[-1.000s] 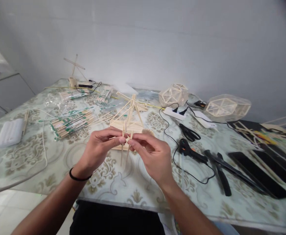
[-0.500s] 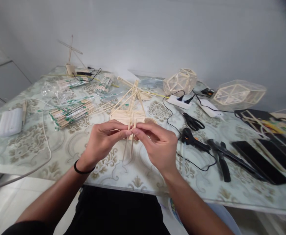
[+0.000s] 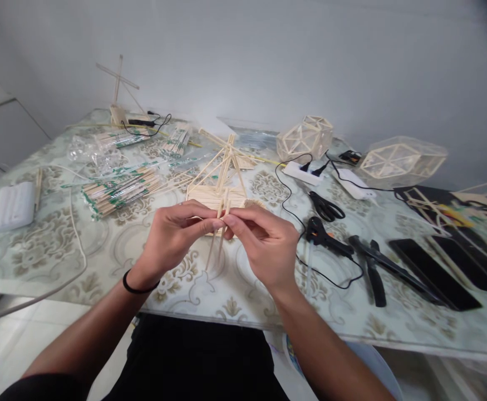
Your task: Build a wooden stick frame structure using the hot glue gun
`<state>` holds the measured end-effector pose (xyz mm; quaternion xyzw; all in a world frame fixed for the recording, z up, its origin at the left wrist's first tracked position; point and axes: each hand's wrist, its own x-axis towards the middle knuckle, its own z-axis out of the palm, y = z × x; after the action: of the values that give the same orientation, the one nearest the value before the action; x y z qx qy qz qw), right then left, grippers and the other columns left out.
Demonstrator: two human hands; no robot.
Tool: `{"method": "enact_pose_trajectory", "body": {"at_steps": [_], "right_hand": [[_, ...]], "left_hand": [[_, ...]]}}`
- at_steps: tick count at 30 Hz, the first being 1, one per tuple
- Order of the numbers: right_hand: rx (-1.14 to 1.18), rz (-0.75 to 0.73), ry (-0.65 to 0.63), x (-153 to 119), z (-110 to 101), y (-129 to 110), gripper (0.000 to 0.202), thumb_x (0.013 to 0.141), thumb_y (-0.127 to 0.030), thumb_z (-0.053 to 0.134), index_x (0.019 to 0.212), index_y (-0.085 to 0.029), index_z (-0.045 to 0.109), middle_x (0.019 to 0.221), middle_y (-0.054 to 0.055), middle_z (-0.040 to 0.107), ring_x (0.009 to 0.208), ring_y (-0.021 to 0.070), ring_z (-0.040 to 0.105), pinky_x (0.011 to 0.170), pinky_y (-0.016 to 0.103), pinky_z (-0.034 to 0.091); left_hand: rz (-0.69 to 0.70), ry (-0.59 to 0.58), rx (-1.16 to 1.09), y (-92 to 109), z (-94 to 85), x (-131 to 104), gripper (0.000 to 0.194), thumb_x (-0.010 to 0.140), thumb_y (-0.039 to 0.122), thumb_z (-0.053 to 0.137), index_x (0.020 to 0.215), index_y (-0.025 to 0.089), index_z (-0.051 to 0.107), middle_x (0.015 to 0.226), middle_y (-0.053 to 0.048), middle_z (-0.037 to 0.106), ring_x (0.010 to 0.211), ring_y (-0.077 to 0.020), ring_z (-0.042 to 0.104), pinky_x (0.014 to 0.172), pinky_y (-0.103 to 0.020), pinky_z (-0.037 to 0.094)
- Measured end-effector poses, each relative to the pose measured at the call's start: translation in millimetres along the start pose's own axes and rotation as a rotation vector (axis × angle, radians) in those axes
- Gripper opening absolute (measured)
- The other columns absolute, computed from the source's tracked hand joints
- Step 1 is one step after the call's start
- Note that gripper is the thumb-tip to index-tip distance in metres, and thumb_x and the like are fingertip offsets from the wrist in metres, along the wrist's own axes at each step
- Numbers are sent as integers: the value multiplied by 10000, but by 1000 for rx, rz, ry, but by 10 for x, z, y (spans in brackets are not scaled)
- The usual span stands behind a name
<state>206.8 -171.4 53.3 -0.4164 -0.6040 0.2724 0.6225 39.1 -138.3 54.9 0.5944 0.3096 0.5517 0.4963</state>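
Two thin wooden chopsticks are pinched side by side, with their lower ends pointing toward me. My left hand [image 3: 174,234] closes thumb and fingers on the left chopstick [image 3: 211,252]. In my right hand [image 3: 270,242] the right chopstick [image 3: 221,248] is gripped the same way, and the fingertips of both hands meet. Just beyond stands a frame of glued sticks [image 3: 229,149], its legs leaning together at the top. Behind my fingers lies a flat platform of sticks laid in rows [image 3: 201,193], partly hidden by my hands.
Wrapped chopstick packs [image 3: 120,192] lie left. To the right are scissors [image 3: 326,206], a hot glue gun [image 3: 329,238] with its cord, black-handled pliers [image 3: 377,273] and black slabs [image 3: 435,273]. A power strip [image 3: 302,174] and stick-framed polyhedra [image 3: 402,160] stand farther back.
The camera view has shifted slightly. Both hands keep their pinch, and the two chopsticks look a little closer together and slightly more tilted.
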Motion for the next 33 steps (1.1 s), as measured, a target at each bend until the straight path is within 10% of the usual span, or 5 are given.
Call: {"method": "enact_pose_trajectory", "body": {"at_steps": [33], "right_hand": [[9,-2,-66,34,-43,-43,104,968,-215,735,872,-207,775,830,0,751,642,102,675,609,251,586]], "left_hand": [[-4,-61,-15,-14,-13,18,71,791,191,909,836,228,869,815,-23,772,773,-136,709,676,-208,576]]}}
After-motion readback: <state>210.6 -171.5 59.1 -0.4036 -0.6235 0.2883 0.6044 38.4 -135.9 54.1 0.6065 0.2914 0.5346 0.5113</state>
